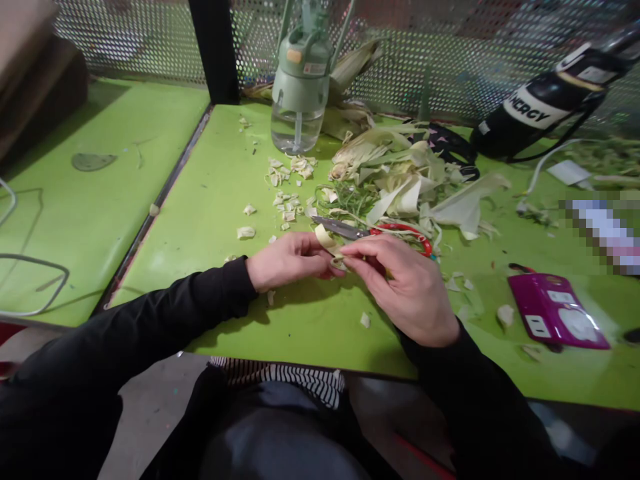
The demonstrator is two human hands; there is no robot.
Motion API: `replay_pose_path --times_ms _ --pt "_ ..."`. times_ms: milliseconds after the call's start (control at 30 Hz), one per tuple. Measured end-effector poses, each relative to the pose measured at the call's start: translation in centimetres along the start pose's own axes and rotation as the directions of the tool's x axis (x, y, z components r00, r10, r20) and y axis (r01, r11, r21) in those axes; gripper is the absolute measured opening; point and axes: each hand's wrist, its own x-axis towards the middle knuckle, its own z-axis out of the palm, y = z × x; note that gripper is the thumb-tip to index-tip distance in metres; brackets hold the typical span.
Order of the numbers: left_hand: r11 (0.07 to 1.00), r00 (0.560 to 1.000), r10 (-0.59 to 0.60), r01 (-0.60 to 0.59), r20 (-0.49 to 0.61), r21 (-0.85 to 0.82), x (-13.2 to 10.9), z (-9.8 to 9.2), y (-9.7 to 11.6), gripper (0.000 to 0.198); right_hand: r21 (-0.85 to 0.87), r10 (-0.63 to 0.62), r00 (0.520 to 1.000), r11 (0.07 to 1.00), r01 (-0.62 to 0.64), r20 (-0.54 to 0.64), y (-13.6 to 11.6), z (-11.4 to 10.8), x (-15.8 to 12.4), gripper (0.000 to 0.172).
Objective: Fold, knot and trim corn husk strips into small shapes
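A pale strip of corn husk (326,237) curls up between my two hands. My left hand (295,259) comes in from the left with its fingers closed on the strip's lower end. My right hand (400,277) pinches the same strip between thumb and forefinger from the right. Just beyond the fingertips lie scissors (345,228) with red handles, blades pointing left. Behind them is a loose heap of dry corn husks (395,167) mixed with thin green strings. Small cut husk pieces (287,203) are scattered left of the heap.
A green-lidded water bottle (300,87) stands at the back, against a perforated metal screen (400,67). A black bottle (543,100) leans at the back right. On the right lie a magenta socket-like box (557,310) and a blurred-out item (607,230). A seam splits the green table (210,200).
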Motion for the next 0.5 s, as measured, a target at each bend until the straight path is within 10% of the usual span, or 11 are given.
replay_pose_path --times_ms 500 --pt "0.980 0.984 -0.157 0.166 0.084 -0.109 0.00 -0.72 0.19 0.014 -0.059 -0.073 0.987 0.995 0.082 0.144 0.45 -0.66 0.23 0.008"
